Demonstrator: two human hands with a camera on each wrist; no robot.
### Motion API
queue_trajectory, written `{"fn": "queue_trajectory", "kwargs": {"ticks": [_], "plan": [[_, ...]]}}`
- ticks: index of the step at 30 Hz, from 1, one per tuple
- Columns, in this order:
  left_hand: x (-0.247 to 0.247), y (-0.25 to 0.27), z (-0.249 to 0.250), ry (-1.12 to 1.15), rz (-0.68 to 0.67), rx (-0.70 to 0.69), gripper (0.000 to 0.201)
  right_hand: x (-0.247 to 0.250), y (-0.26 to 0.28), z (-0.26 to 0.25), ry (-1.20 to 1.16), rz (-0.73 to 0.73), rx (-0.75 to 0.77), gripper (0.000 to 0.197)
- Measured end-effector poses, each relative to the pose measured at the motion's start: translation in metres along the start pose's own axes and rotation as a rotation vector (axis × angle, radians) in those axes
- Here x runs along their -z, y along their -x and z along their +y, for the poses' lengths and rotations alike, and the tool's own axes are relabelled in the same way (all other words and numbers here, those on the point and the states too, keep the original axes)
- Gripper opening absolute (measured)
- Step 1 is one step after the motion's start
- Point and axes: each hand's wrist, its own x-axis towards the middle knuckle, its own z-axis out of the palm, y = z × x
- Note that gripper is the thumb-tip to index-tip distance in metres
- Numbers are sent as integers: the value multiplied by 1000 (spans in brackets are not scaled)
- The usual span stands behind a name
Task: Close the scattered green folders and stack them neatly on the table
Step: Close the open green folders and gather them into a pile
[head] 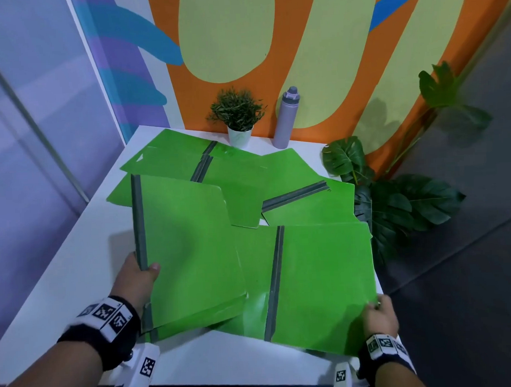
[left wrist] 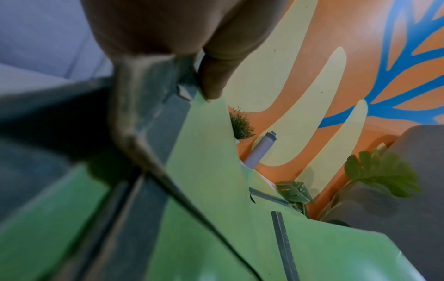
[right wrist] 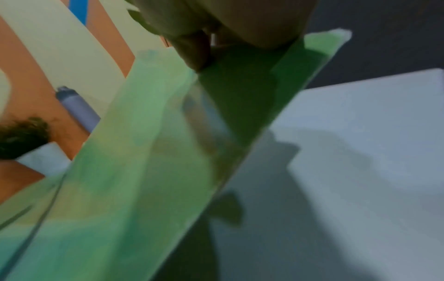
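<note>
Left grip [head: 138, 277] pinches closed flat green plastic folder [head: 189, 253] at its grey spine.
Right grip [head: 380, 315] pinches open green folder's [head: 321, 283] near corner above white surface [head: 77, 257].

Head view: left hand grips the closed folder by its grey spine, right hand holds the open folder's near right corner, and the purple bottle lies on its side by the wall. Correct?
Not quite. The head view shows the purple bottle standing upright by the wall. The rest holds: left hand on the closed folder, right hand on the open folder.
</note>
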Motion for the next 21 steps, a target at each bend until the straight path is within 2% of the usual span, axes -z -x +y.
{"fn": "queue_trajectory", "kwargs": {"ticks": [4,8,15,21], "plan": [[15,-3,22,2,148,-72,31,16,-11,-46,-281,26,137,25],[30,-1,42,49,278,-134,28,30,-4,-104,-617,-102,229,37],[38,7,49,96,264,-200,21,31,47,-183,-872,-313,425,36],[36,13,48,97,268,-275,22,31,110,-228,-939,-319,704,37]]}}
